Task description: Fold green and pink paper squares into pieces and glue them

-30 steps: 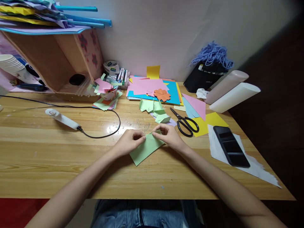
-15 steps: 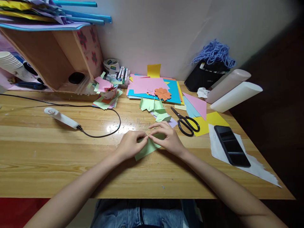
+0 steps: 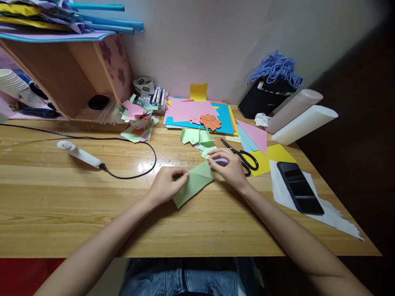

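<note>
A folded sheet of light green paper (image 3: 195,186) lies at a slant on the wooden table between my hands. My left hand (image 3: 168,183) pinches its upper left edge between thumb and fingers. At the paper's upper right corner, my right hand (image 3: 227,166) grips it with thumb and fingertips. A crease line runs across the upper part of the sheet. Just beyond my right hand lie green folded paper pieces (image 3: 194,135) and black-handled scissors (image 3: 247,158), partly covered by that hand.
An orange paper flower (image 3: 210,122) rests on stacked coloured sheets (image 3: 191,110) at the back. To the right are yellow paper (image 3: 279,154), a phone (image 3: 300,188) on torn white paper and two bottles. A white corded device (image 3: 80,154) and a cup of scraps (image 3: 141,119) stand left.
My right hand has moved right, from beside my left thumb to the paper's far right corner. My left hand has shifted slightly, and more of the green paper shows between them.
</note>
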The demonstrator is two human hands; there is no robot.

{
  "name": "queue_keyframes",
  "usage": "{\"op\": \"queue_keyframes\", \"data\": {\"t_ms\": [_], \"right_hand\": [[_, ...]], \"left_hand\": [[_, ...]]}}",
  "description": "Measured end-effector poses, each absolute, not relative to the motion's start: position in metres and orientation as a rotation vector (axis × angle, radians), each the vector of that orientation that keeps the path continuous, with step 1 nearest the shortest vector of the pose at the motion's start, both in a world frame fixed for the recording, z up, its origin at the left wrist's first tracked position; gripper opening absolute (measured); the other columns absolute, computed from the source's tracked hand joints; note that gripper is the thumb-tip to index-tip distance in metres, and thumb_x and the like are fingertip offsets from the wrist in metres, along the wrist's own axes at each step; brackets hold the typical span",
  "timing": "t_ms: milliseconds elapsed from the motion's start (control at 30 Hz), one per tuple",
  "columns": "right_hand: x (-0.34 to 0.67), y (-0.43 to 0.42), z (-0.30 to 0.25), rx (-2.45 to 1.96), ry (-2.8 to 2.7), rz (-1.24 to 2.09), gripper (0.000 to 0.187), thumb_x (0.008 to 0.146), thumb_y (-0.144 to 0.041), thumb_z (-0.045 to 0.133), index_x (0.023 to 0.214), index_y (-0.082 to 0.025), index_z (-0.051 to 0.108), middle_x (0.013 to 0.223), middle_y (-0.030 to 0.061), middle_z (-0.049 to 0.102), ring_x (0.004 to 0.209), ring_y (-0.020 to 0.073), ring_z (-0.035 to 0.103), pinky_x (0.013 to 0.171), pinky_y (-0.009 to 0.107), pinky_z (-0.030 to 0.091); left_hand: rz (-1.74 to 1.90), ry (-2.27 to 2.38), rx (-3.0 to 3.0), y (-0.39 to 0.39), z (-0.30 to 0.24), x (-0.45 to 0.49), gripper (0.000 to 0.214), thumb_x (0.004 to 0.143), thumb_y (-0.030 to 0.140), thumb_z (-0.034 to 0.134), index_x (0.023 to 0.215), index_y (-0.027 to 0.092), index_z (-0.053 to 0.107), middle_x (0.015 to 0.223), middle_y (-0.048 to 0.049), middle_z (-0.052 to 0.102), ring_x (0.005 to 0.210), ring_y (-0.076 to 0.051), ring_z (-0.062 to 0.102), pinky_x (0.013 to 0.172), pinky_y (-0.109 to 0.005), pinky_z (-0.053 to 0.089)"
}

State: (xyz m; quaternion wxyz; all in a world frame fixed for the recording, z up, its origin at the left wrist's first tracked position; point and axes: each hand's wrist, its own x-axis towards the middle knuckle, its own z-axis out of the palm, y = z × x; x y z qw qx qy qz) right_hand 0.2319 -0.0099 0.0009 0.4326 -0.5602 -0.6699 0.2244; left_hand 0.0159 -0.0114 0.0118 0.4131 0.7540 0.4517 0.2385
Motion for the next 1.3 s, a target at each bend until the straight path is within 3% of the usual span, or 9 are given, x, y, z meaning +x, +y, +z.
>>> {"op": "queue_keyframes", "data": {"t_ms": [133,233,333,567,867,1100,1300], "right_hand": [[0.239,-0.006,0.002,-1.405,-1.42,0.904,0.024,0.077,-0.041,0.055,0.081,-0.019,0.063,0.095,0.0074,0.062,0.082,0.0189,0.058,0.074,0.033,0.047],[0.235,-0.008,0.004,-1.364,-1.427,1.232,0.033,0.08,-0.046,0.05,0.093,-0.018,0.061,0.083,0.0042,0.062,0.07,0.0142,0.056,0.059,0.026,0.046],[0.224,-0.015,0.002,-1.312,-1.538,1.359,0.029,0.077,-0.043,0.056,0.084,-0.015,0.062,0.073,0.002,0.06,0.064,0.0128,0.054,0.054,0.023,0.041],[0.208,-0.028,0.005,-1.32,-1.677,1.006,0.02,0.08,-0.033,0.054,0.079,-0.016,0.064,0.075,0.0028,0.062,0.07,0.0148,0.054,0.062,0.025,0.041],[0.226,-0.019,0.004,-1.338,-1.417,0.944,0.021,0.078,-0.036,0.057,0.076,-0.016,0.062,0.073,0.0017,0.06,0.064,0.0128,0.051,0.056,0.023,0.039],[0.237,-0.013,0.007,-1.331,-1.285,0.907,0.019,0.075,-0.035,0.06,0.074,-0.015,0.062,0.066,-0.0002,0.057,0.056,0.0103,0.049,0.049,0.02,0.037],[0.248,-0.005,0.002,-1.348,-1.131,0.89,0.022,0.073,-0.038,0.062,0.075,-0.016,0.061,0.065,0.0,0.059,0.054,0.0107,0.051,0.047,0.021,0.039]], "left_hand": [[0.641,1.108,1.799,-0.009,0.016,0.013,0.026,0.08,0.029,0.046,0.069,0.014,0.062,0.066,-0.0003,0.06,0.065,-0.013,0.052,0.059,-0.02,0.038],[0.628,1.09,1.741,-0.007,0.017,0.013,0.026,0.08,0.031,0.046,0.068,0.013,0.062,0.066,-0.0003,0.059,0.066,-0.013,0.052,0.06,-0.021,0.038],[0.596,1.079,1.71,-0.007,0.016,0.015,0.028,0.08,0.033,0.046,0.07,0.013,0.062,0.068,-0.0008,0.059,0.066,-0.013,0.052,0.06,-0.021,0.038],[0.581,1.09,1.75,-0.006,0.011,0.015,0.027,0.08,0.031,0.044,0.068,0.013,0.061,0.064,0.0005,0.055,0.064,-0.012,0.049,0.058,-0.022,0.036],[0.584,1.124,1.735,-0.003,0.018,0.012,0.022,0.074,0.024,0.045,0.06,0.013,0.057,0.057,0.0019,0.052,0.059,-0.011,0.049,0.054,-0.02,0.035],[0.553,1.062,1.712,0.002,0.024,0.004,0.018,0.069,0.019,0.044,0.057,0.014,0.057,0.059,-0.0009,0.061,0.058,-0.012,0.057,0.058,-0.021,0.043],[0.746,1.232,1.686,0.012,0.021,-0.005,0.02,0.074,0.025,0.046,0.063,0.014,0.059,0.062,-0.0026,0.062,0.063,-0.015,0.06,0.061,-0.025,0.046]]}}
